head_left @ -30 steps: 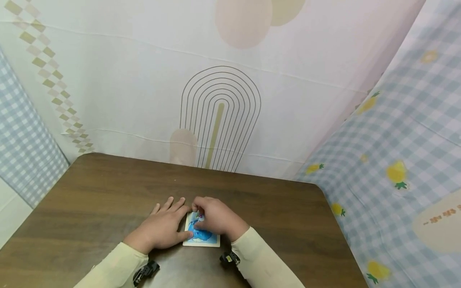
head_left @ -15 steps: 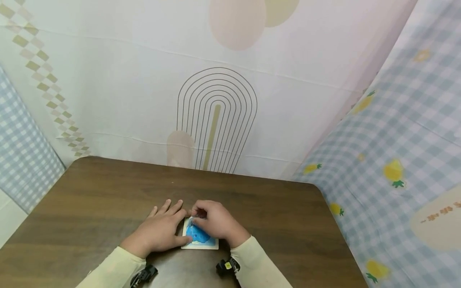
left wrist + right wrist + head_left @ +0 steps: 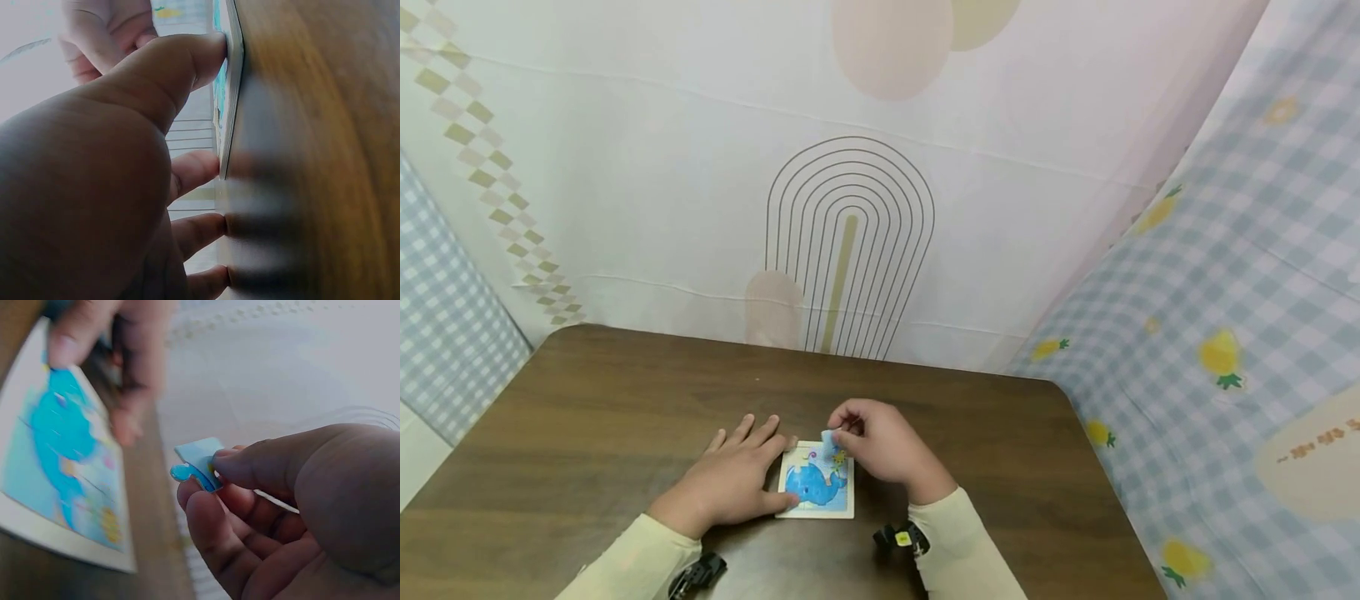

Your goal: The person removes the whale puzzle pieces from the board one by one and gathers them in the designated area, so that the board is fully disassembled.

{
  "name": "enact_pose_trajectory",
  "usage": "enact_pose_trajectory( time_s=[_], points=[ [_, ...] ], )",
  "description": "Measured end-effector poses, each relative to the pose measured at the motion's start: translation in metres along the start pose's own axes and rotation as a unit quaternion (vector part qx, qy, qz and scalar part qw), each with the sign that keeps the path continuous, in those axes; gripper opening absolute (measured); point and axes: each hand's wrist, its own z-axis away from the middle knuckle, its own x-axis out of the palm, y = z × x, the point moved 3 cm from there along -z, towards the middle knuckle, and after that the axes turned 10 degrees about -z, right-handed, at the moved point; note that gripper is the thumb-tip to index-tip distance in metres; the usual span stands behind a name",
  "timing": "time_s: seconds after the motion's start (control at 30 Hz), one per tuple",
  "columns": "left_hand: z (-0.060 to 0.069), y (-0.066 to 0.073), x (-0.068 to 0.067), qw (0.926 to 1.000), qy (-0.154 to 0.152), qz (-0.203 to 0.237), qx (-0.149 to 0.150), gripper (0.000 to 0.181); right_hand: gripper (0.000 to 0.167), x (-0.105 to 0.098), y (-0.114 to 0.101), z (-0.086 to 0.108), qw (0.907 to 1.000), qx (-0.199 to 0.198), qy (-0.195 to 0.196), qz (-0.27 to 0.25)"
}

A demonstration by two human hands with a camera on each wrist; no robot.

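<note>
Whale puzzle (image 3: 817, 487): square, pale-framed, with blue whale; flat on the table (image 3: 1000, 467), near middle.
Puzzle piece (image 3: 198, 456): pale blue, knobbed; raised near the puzzle's far edge.
Left hand (image 3: 730, 485): fingers spread, thumb on puzzle's left.
Right hand (image 3: 883, 446): pinches the piece.
Hidden: piece's edge, by right thumb.

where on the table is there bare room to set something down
Bare tabletop: between the left hand and white backdrop, and between the right hand and right-side checked cloth. Crowded: around the whale puzzle, flanked by both hands.
</note>
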Motion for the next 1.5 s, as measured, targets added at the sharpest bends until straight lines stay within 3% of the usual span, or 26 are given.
enact_pose_trajectory(
  time_s=[0.33,0.6,1.0,1.2,1.5],
  points=[
    [0.002,0.0,0.0,1.0,-0.006,0.005,-0.003,0.097,0.006,-0.056,0.022,0.011,0.9935,0.056,0.094,-0.032],
    [0.001,0.0,0.001,1.0,-0.004,0.0,0.001,0.103,0.016,-0.082,0.056,0.015,0.9858,0.085,0.14,-0.036],
    [0.002,0.0,0.001,1.0,0.0,-0.001,0.001,0.102,0.007,-0.082,0.1,0.01,0.9801,0.13,0.146,-0.034],
    [0.002,0.001,0.0,1.0,0.003,0.0,0.001,0.101,0.006,-0.079,0.107,0.008,0.9788,0.141,0.149,0.007],
    [0.002,-0.001,0.001,1.0,0.0,0.002,-0.001,0.102,0.008,-0.077,0.107,0.008,0.9772,0.122,0.148,0.091]
  ],
)
